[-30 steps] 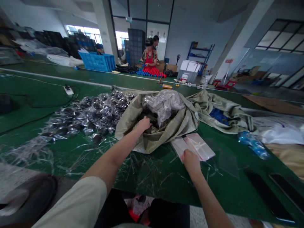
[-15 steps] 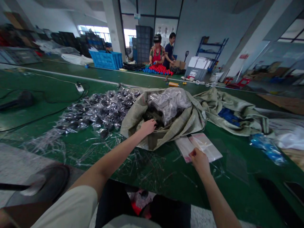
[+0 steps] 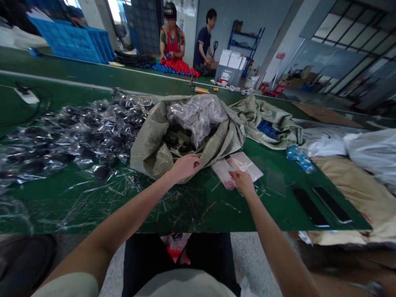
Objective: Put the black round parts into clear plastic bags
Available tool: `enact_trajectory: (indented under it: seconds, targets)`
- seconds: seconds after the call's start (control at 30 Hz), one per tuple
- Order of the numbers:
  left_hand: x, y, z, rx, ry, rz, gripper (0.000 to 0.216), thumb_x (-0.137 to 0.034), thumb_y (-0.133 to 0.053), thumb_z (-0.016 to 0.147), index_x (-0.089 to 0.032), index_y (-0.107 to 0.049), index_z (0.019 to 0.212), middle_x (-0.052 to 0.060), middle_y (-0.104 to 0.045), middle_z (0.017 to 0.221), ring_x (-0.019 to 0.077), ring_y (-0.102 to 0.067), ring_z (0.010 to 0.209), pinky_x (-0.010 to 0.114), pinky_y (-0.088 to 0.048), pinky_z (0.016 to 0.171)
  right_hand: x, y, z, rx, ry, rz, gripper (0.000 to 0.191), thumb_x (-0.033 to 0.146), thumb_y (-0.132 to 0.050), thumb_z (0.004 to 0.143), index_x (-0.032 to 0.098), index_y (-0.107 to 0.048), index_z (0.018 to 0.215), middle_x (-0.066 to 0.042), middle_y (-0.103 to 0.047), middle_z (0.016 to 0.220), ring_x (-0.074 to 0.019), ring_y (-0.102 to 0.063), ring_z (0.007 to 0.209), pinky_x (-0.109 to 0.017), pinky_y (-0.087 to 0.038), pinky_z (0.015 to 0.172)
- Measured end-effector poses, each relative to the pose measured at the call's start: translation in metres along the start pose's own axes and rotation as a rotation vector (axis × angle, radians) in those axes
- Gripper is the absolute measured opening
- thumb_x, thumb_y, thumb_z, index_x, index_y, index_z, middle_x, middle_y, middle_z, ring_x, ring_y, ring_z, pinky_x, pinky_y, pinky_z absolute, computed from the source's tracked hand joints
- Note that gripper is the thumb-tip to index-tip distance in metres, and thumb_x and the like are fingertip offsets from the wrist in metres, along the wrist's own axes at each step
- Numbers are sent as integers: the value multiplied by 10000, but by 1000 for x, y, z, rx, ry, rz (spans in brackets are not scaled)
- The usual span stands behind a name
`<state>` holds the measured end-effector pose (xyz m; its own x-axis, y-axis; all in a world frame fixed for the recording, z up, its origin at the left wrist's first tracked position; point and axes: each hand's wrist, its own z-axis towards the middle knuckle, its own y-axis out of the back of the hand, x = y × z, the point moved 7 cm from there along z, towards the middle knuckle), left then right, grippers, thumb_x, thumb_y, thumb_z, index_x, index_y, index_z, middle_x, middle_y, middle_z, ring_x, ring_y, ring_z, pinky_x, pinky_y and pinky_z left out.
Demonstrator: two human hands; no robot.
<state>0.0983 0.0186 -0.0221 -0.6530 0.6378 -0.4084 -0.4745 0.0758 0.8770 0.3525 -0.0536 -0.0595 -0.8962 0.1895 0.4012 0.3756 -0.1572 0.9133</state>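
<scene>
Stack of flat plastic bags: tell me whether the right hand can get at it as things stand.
Probably yes: the right hand is at the near edge of the stack, nothing else seems to cover that side, and the open sack lies along the far side.

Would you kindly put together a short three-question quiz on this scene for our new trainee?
1. Multiple choice: what is the right hand nearest to?
A) the blue crate
B) the flat clear bags
C) the power strip
2. True or false: in the picture, the heap of wrapped dark pieces lies to the right of the open sack.
3. Count: how many dark phone-like slabs lie near the right end of the green table?

Key: 1. B. 2. False; it lies to the left. 3. Two.
</scene>
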Motion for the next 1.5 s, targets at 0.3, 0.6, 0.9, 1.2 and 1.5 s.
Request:
enact_trajectory:
  seconds: [0.3, 0.6, 0.9, 1.2, 1.5]
  targets:
    - [-39, -30, -1, 236, 87, -822, 615, -469, -745, 692, -157, -639, 1211, 109, -696, 1110, 187, -633, 859, 319, -475, 787, 48, 37, -32, -18, -52, 874, 297, 455, -733, 717, 181, -719, 831, -50, -728, 732, -203, -685, 706, -326, -533, 705]
    - [-48, -18, -37, -3, 480, -1082, 381, -483, -739, 675, -139, -760, 837, 41, -724, 747, 111, -552, 605, 223, -366, 554, 79, 12, -36, 303, -67, 1358, 383, 443, -811, 642, 194, -723, 919, -50, -750, 855, -183, -712, 751, -328, -581, 723]
    - [-22, -6, -65, -259, 619, -1132, 506, -612, -704, 659, -132, -741, 817, 33, -644, 658, 85, -467, 551, 210, -284, 494, 102, -13, -19, 283, -27, 1156, 341, 471, -809, 596, 161, -678, 647, -24, -687, 590, -138, -615, 524, -259, -512, 537]
    - [-20, -4, -92, -285, 672, -1160, 460, -583, -709, 667, -124, -685, 685, 24, -618, 645, 57, -357, 490, 208, -219, 466, 126, -9, -21, 228, 134, 893, 448, 587, -586, 806, 158, -669, 906, -100, -724, 872, -196, -669, 737, -317, -549, 648]
    - [9, 36, -90, -327, 658, -927, 427, -548, -685, 703, -139, -619, 598, -21, -571, 545, 64, -364, 459, 223, -236, 468, 184, 49, -68, -118, 831, 379, 503, 219, -596, 824, 228, -496, 1316, -102, -497, 1389, -261, -405, 1323, -508, -338, 1112]
